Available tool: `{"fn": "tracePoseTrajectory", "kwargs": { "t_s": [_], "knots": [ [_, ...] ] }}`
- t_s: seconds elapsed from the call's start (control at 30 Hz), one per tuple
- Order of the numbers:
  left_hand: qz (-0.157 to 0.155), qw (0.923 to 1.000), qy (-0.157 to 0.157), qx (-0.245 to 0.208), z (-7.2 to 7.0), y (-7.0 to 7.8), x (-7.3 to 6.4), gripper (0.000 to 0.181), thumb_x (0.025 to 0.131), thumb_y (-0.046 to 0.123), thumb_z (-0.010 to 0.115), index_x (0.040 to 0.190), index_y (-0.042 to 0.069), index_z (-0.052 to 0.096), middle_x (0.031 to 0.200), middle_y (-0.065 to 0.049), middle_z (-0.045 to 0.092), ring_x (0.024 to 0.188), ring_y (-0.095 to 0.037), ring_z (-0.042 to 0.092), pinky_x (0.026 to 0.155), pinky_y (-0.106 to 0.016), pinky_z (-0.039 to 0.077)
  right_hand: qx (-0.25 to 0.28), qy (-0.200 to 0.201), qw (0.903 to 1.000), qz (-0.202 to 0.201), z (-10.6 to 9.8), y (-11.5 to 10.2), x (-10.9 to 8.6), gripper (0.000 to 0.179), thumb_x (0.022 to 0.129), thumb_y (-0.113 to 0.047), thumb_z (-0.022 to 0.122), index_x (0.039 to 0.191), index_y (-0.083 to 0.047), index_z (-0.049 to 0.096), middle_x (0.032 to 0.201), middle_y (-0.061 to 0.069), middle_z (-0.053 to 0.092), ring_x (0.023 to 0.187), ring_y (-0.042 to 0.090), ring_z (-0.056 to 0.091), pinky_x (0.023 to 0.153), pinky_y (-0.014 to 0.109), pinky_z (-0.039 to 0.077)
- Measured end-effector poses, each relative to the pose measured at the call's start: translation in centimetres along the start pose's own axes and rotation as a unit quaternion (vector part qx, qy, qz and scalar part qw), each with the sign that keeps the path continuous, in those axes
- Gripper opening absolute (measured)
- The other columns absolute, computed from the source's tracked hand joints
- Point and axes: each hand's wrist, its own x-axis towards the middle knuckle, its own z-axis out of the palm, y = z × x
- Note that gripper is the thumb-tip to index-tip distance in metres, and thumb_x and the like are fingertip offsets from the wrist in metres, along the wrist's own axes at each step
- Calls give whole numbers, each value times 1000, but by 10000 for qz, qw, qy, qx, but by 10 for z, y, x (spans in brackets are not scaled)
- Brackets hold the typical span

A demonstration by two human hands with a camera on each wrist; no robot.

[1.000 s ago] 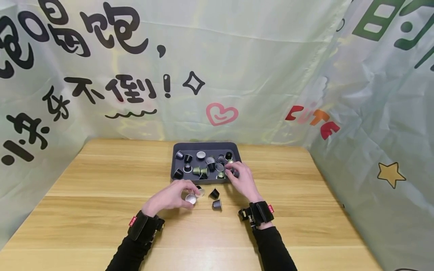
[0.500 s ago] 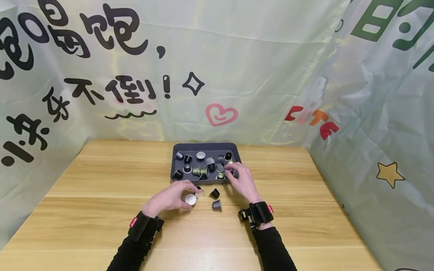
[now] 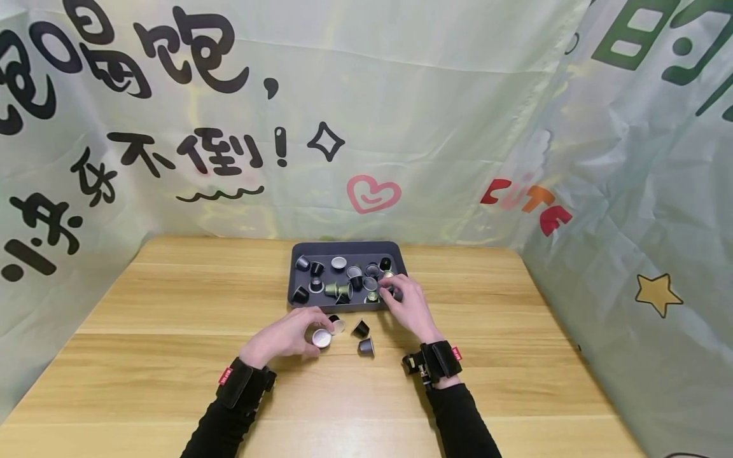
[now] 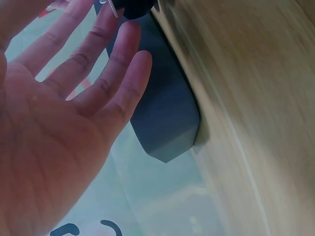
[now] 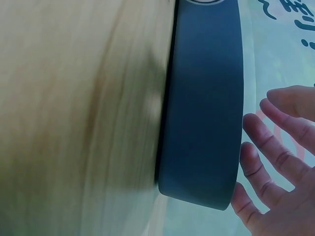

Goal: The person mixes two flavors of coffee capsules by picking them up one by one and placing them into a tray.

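In the head view my left hand (image 3: 289, 334) is low over the table, its thumb and index finger on either side of a coffee capsule (image 3: 322, 338) with its pale lid facing up. Just past those fingertips lies a black capsule with a pale lid (image 3: 338, 326). The left wrist view shows the other fingers (image 4: 133, 73) only slightly bent; the thumb and index tips are cut off. My right hand (image 3: 409, 305) reaches over the right front corner of the dark tray (image 3: 366, 248), fingers loosely bent among capsules. Nothing shows between them in the right wrist view.
Several black, grey and green capsules lie scattered in the tray, such as a green one (image 3: 331, 289). A black capsule (image 3: 361, 329) and a grey capsule (image 3: 366, 346) lie on the wooden table (image 3: 487, 356) between my hands. A printed cloth (image 3: 446, 127) hangs behind.
The capsule at my left hand has shifted slightly toward me, and its lid shows whiter and more face-on. My right hand has stayed in place over the tray.
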Motion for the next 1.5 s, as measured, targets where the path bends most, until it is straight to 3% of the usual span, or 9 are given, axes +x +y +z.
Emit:
{"fn": "tracePoseTrajectory", "kwargs": {
  "t_s": [0.43, 0.87, 1.03, 1.2, 1.5],
  "knots": [
    [34, 10000, 3, 50, 4, -2, 0, 41, 72, 3, 83, 111, 12, 72, 109, -2, 68, 101, -18, 62, 89, -31, 54, -64, 14, 10000, -44, 1, -1, 0, 21, 92, -12, 68, 112, -4, 73, 108, 13, 72, 96, 32, 65, 85, 46, 53],
    [29, 9994, -10, -345, -2, -5, 1, 36, 77, 11, 83, 112, 12, 74, 108, -1, 66, 101, -18, 57, 91, -38, 54, 13, -1, 10000, -3, -1, -2, 0, 22, 93, -12, 68, 112, -4, 73, 109, 13, 72, 95, 31, 66, 86, 49, 54],
    [-149, 9976, 363, -576, -4, -6, 1, 37, 78, 15, 84, 112, 6, 74, 104, -4, 67, 90, -13, 56, 79, -24, 51, -18, -1, 10000, -40, 0, -1, -1, 22, 92, -11, 68, 112, -3, 73, 109, 12, 72, 94, 30, 66, 84, 48, 54],
    [-221, 9928, 943, -709, -5, -5, 2, 31, 83, 16, 81, 111, 5, 75, 102, -4, 71, 88, -11, 60, 77, -20, 53, -42, 13, 10000, -60, 1, 0, -1, 22, 92, -12, 69, 112, -4, 73, 108, 11, 72, 92, 26, 65, 83, 44, 54],
    [-608, 9727, 1849, -1266, -7, -3, 6, 33, 87, 23, 78, 116, 7, 74, 105, -6, 77, 79, -8, 62, 71, -19, 53, 40, -9, 10000, -26, 0, 0, 0, 22, 92, -11, 68, 112, -4, 73, 108, 12, 72, 94, 29, 66, 85, 47, 55]
  ]
}}
